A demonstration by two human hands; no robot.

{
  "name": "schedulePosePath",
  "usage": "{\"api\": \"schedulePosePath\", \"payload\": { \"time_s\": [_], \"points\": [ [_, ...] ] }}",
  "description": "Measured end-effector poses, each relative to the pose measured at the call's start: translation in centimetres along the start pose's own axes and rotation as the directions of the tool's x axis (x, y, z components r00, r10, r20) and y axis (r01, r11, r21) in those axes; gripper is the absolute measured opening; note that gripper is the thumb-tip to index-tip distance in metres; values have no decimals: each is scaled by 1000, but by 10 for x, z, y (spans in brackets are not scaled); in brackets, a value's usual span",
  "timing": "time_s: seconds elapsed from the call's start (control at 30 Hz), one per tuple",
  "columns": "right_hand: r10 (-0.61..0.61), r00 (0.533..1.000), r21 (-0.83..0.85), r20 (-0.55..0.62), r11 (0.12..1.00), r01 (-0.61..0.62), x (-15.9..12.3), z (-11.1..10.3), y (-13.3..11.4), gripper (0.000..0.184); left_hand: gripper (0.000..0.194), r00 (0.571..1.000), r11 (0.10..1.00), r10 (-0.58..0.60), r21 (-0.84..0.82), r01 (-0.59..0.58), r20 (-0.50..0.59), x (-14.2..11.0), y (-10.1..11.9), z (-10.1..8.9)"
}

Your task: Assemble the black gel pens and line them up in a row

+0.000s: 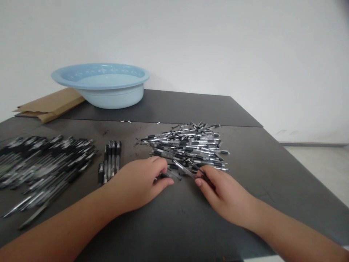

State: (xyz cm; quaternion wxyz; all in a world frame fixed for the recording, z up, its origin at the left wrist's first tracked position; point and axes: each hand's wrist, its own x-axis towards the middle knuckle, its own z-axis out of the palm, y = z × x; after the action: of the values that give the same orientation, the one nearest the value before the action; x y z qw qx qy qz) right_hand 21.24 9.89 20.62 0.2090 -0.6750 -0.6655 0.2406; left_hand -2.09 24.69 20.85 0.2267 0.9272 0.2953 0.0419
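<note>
Head view | left hand (pixel 141 181) angled inward, curled narrow, contents unclear | right hand (pixel 224 192) pinching pen (pixel 184 169)

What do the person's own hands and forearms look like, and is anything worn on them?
The left hand and the right hand are ungloved, with no ring visible. The left forearm and right forearm are bare too: no sleeve, watch or bracelet shows.
</note>
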Motion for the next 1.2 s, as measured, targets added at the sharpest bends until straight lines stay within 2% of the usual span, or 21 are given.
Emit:
{"api": "schedulePosePath", "payload": {
  "time_s": [0.07, 0.13, 0.2, 0.3, 0.37, 0.43, 0.5, 0.57, 0.63, 0.7, 0.77, 0.83, 1.0, 1.2],
  "points": [
    [-16, 1000, 75, 19, 997, 14, 0, -1, -3, 14, 28, 998, 976, -46, -217, 37, -36, -2, 7, 7],
    [-53, 997, 105, 52, 993, 47, -1, -1, -5, 12, 38, 995, 895, -71, -445, 32, -71, -3, 11, 14],
    [-89, 993, 112, 81, 991, 80, 0, 0, -5, 10, 36, 988, 854, -64, -520, -20, -143, -3, 12, 18],
    [-92, 991, 97, 92, 992, 83, 0, 1, -4, 8, 16, 978, 921, 100, -355, -161, -182, -2, 8, 17],
    [-84, 991, 80, 100, 994, 76, 0, 1, -4, 8, 16, 962, 940, 248, -212, -266, -111, 0, 5, 13],
    [-68, 993, 87, 97, 994, 60, 0, 0, -3, 13, 19, 955, 946, 294, -130, -296, -38, 0, 2, 9],
    [-44, 998, 145, 43, 989, 37, 0, -2, -1, 24, 21, 969, 965, 248, -82, -248, -3, 0, 2, 7],
    [-54, 995, 223, -86, 972, 72, 1, -6, 4, 32, 23, 983, 982, 183, -51, -182, 13, -1, 4, 5],
    [-92, 966, 253, -242, 955, 154, 1, -9, 11, 34, 24, 989, 989, 146, -42, -145, 12, -2, 6, 2],
    [-69, 936, 290, -344, 941, 176, -1, -11, 18, 35, 25, 992, 990, 128, -66, -127, 9, -3, 7, -2],
    [26, 931, 403, -365, 905, 133, -3, -11, 22, 36, 27, 994, 990, 105, -96, -103, 15, -4, 7, -6],
    [82, 936, 538, -342, 834, 123, -6, -10, 22, 32, 29, 996, 990, 84, -112, -81, 24, -5, 7, -9],
    [-66, 928, 680, -367, 661, 317, -10, -9, 17, 11, 29, 998, 988, 57, -143, -55, 5, -6, 8, -12],
    [-141, 919, 685, -368, 628, 370, -12, -11, 16, 13, 30, 998, 982, 54, -183, -49, 23, -4, 10, -17]
  ]
}}
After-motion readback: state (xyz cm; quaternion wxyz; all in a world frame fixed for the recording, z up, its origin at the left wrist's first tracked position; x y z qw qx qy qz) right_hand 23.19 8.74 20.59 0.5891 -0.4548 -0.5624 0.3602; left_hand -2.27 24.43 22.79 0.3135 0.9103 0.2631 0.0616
